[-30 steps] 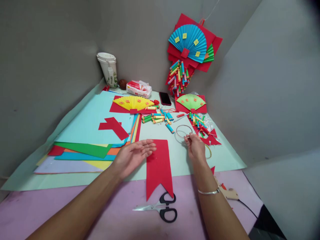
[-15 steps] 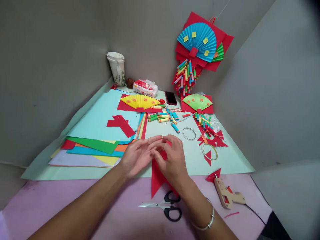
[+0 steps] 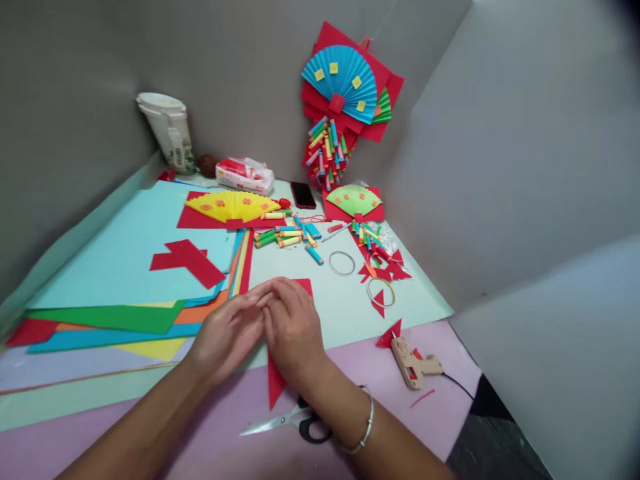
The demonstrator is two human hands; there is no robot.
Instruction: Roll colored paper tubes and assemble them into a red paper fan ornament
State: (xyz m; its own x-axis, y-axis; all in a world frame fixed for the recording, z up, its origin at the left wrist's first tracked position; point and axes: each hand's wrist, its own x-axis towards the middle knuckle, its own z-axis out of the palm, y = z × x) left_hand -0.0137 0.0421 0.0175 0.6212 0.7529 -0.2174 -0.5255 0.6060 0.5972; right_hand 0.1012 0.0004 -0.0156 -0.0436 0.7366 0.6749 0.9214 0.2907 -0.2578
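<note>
My left hand (image 3: 225, 337) is palm up and slightly cupped, its fingers stretched out and partly covered by my right hand. Bent and closed, the fingers of my right hand (image 3: 296, 327) press against the left fingertips; anything between them is hidden. Both hands are above a red paper strip (image 3: 276, 383) with a pointed, notched end, most of it covered by the right hand. Just below lie scissors (image 3: 275, 424) with black handles, partly behind my right wrist. A beige glue gun (image 3: 413, 367) rests to the right, its nozzle by a red paper scrap (image 3: 390, 335).
Stacked coloured paper sheets (image 3: 105, 267) cover the left side, with crossed red strips (image 3: 193, 262) on top. Behind are a yellow paper fan (image 3: 230, 205), small paper rolls (image 3: 290, 237), a green fan (image 3: 356, 200), bangles (image 3: 343, 263), a phone (image 3: 303, 195) and a cup (image 3: 173, 133).
The view has turned right, so things appear further left. My right fingers have folded closer over my left fingertips, and my left hand has become more cupped.
</note>
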